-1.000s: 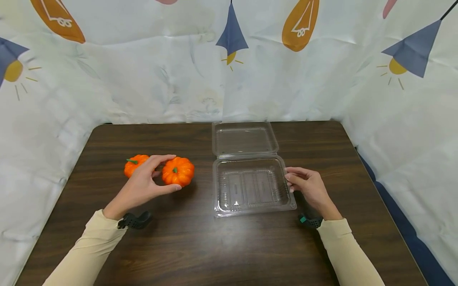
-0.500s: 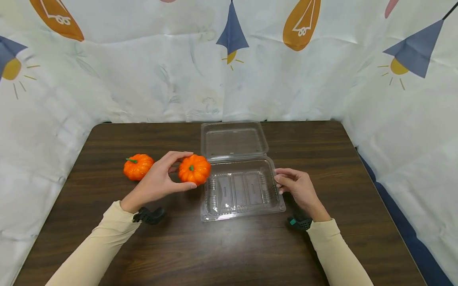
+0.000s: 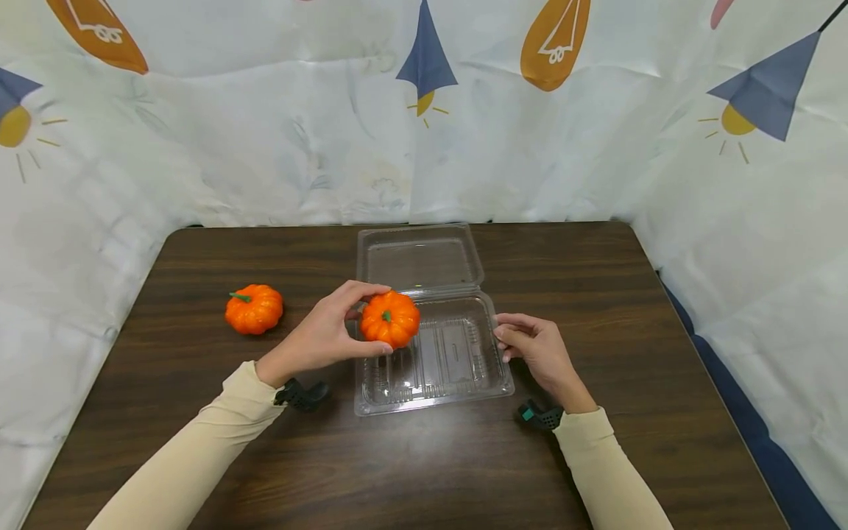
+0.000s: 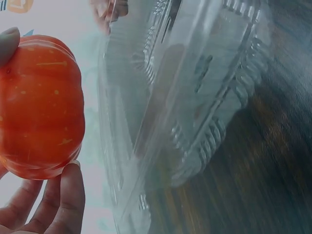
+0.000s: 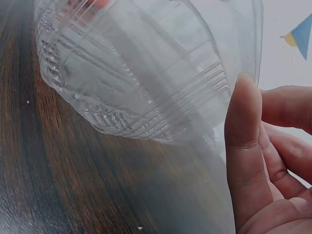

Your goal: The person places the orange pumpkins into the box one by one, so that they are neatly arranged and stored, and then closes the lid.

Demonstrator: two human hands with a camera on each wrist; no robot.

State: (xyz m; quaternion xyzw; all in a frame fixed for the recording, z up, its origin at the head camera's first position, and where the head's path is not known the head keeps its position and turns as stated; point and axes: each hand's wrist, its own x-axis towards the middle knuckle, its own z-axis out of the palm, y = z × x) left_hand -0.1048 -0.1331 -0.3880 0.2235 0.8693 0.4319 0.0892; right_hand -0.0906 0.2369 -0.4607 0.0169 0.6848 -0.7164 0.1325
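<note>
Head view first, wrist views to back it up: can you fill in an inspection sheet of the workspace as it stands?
Surface: dark wood-grain table.
Job's things: held pumpkin, orange, overlapping the tray's left part in the head view; second pumpkin on the table at left; clear plastic tray with its hinged lid open on the far side.
Clutter: nothing seen.
Grippers: left hand holds the pumpkin between thumb and fingers; right hand pinches the tray's right rim. Dark bands on both wrists.
Cables: nothing seen.
Surroundings: white curtain printed with lamps and bulbs; dark blue fabric at right.
</note>
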